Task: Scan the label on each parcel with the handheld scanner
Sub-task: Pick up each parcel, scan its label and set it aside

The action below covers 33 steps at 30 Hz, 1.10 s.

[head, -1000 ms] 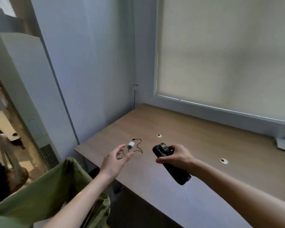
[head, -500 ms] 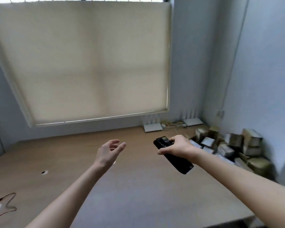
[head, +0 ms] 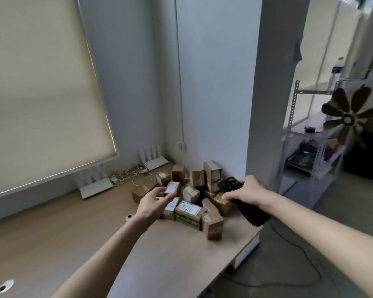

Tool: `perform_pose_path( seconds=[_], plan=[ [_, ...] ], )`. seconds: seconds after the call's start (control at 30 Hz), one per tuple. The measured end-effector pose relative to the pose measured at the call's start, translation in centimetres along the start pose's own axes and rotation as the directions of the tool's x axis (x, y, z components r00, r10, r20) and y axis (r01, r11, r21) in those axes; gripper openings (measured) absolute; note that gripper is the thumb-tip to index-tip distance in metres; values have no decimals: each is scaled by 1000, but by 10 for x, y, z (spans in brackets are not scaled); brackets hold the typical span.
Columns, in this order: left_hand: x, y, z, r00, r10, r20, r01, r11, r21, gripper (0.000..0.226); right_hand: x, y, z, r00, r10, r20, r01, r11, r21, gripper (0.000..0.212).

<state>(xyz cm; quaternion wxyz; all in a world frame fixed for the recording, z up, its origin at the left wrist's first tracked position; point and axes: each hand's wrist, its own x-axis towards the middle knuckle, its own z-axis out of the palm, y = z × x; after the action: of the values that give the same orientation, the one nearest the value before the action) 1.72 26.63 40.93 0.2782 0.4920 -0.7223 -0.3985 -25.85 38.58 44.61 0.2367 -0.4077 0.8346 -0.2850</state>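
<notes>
our right hand [head: 249,191] grips the black handheld scanner [head: 241,200] just right of the parcel pile [head: 190,198]; our left hand [head: 154,202], fingers loose, reaches over the pile's left edge.

1. An office-like back room used for sorting post: a long wooden desk [head: 52,244] runs under a blinded window [head: 37,93] at the frame's left.
2. Small cardboard parcels [head: 190,214] are heaped in the desk's corner, centre frame.
3. Two white routers [head: 96,188] and loose cables [head: 131,172] lie behind them.
4. Metal shelving [head: 306,130] and a fan [head: 349,119] stand at right.
</notes>
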Motion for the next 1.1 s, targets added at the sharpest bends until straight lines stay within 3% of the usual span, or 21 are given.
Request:
perform_pose_path(
  seconds=[0.37, 0.6, 0.77, 1.1],
  plan=[
    [129, -16, 95, 982, -58, 180, 51, 998, 45, 66, 112, 58, 11, 986, 167, -1, -167, 985, -32, 60],
    [230, -68, 121, 957, -157, 245, 142, 987, 80, 65, 229, 58, 70, 967, 238, 95, -233, 971, -59, 65],
    [287, -117, 131, 940, -241, 243, 211, 967, 141, 63, 294, 58, 123, 940, 292, 174, -286, 956, -60, 82],
    [312, -204, 231, 850, -382, 363, 330, 923, 197, 57, 361, 133, 192, 876, 386, 289, -355, 922, -157, 75]
  ],
)
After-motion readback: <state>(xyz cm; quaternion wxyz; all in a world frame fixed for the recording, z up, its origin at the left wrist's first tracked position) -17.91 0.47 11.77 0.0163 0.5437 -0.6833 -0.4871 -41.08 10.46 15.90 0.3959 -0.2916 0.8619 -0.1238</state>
